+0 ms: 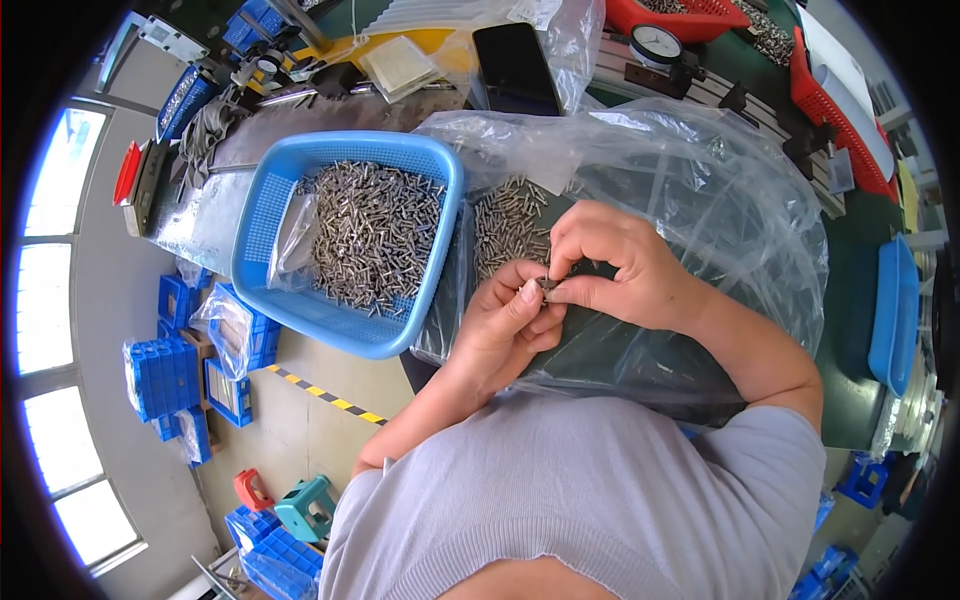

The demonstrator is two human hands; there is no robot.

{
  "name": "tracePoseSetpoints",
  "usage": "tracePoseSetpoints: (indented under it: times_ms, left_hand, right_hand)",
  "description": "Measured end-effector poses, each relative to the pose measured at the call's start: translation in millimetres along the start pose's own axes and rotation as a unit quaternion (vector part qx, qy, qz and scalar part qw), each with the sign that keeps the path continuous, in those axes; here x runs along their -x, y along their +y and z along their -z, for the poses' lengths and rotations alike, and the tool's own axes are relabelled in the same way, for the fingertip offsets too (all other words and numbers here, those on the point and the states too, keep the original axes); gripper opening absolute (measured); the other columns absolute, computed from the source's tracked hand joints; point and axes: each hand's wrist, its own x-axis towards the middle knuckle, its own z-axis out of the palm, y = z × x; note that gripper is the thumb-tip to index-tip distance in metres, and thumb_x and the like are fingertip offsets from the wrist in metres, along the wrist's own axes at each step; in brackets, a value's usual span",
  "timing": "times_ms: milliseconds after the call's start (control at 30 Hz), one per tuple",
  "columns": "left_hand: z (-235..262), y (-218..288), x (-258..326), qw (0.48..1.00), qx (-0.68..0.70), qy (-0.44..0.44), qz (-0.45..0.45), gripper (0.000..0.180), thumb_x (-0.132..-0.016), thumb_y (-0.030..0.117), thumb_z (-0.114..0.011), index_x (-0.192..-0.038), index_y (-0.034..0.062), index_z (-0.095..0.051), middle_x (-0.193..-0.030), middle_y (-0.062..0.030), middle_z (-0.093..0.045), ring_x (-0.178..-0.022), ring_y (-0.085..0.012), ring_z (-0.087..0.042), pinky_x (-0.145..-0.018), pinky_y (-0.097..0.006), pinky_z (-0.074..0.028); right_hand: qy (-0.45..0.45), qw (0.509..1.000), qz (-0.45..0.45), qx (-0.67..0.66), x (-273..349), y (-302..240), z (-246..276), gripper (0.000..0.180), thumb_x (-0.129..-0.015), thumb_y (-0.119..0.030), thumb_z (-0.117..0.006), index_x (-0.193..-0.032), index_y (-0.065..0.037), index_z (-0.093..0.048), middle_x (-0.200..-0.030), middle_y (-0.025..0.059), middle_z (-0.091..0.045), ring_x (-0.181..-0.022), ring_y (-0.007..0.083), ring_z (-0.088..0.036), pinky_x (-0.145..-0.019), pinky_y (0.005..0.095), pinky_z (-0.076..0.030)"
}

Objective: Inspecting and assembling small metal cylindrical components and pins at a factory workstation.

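Observation:
My left hand [505,330] and my right hand [625,265] meet in front of my chest, fingertips pinched together. Between them is a small dark metal part [546,284], mostly covered by the fingers, so its exact shape is hard to make out. Just beyond my hands, a loose pile of small metal pins [508,225] lies on clear plastic sheeting [690,190]. To the left, a blue plastic basket [447,255] holds a large heap of similar pins [375,235] and a clear plastic bag [293,240].
A black phone [515,68] lies at the back beside folded paper [398,66]. A dial gauge [656,45] stands on a metal rail at the back right. Red baskets [820,110] and a blue tray [893,315] line the right side. Blue crates [163,378] stack on the floor left.

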Motion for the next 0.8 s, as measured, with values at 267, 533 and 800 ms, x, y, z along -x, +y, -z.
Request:
tracePoseSetpoints:
  times_ms: [267,533,800]
  left_hand:
    - [3,4,0,0.999,0.042,-0.01,-0.007,0.017,-0.093,0.017,-0.054,-0.106,0.0066,-0.053,-0.096,-0.0089,-0.057,-0.069,-0.009,-0.041,-0.057,-0.023,-0.035]
    - [3,6,0,0.999,0.052,-0.011,-0.003,0.017,-0.092,0.015,-0.054,-0.106,0.0061,-0.053,-0.097,-0.0094,-0.057,-0.069,-0.0096,-0.041,-0.057,-0.023,-0.036]
    - [0,5,-1,0.999,0.048,-0.001,-0.011,0.016,-0.092,0.014,-0.054,-0.106,0.006,-0.053,-0.096,-0.009,-0.056,-0.07,-0.0097,-0.042,-0.057,-0.024,-0.036]
  right_hand:
    - [0.05,0.988,-0.143,0.013,-6,2,22,0.009,-0.078,-0.003,-0.067,-0.086,-0.002,-0.062,-0.081,0.0059,-0.057,-0.075,0.0177,-0.057,-0.066,0.0278,-0.045]
    - [-0.086,0.962,-0.11,0.233,2,17,29,0.015,-0.072,-0.004,-0.067,-0.086,-0.004,-0.062,-0.082,0.0089,-0.057,-0.079,0.0281,-0.058,-0.068,0.0363,-0.047]
    - [-0.073,0.965,-0.097,0.232,-2,18,27,0.009,-0.077,-0.008,-0.065,-0.083,-0.004,-0.059,-0.08,0.0082,-0.057,-0.077,0.0269,-0.058,-0.067,0.0352,-0.047]
